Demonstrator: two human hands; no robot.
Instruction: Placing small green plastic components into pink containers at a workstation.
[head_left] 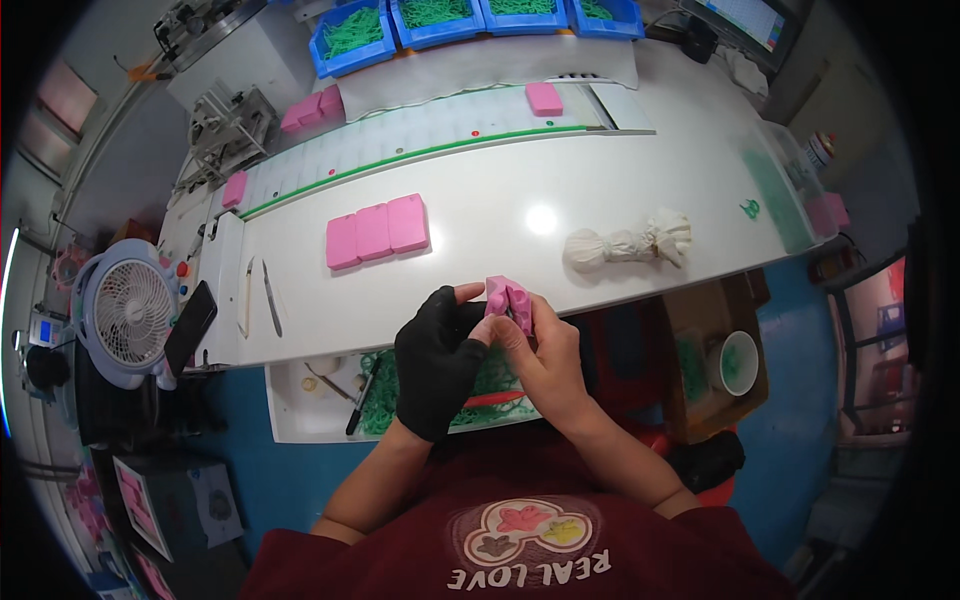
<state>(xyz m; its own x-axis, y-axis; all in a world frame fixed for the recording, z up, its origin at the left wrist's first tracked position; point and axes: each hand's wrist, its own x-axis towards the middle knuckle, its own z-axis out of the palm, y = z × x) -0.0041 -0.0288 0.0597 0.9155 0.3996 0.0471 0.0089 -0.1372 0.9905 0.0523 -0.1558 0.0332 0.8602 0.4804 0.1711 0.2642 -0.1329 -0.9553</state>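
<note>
Both hands, gloved left hand point(437, 362) and bare right hand point(545, 362), grip a pink block point(508, 299) mid-assembly above the tabletop point(600, 190); careful fingertip alignment likely comes next.

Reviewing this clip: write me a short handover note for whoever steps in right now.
Left hand, in a black glove, and bare right hand together hold one pink block over the table edge. Three pink blocks lie in a row on the white table; more sit along the conveyor strip. Green strands fill the tray below. The held block is still in hand, not set down.
</note>
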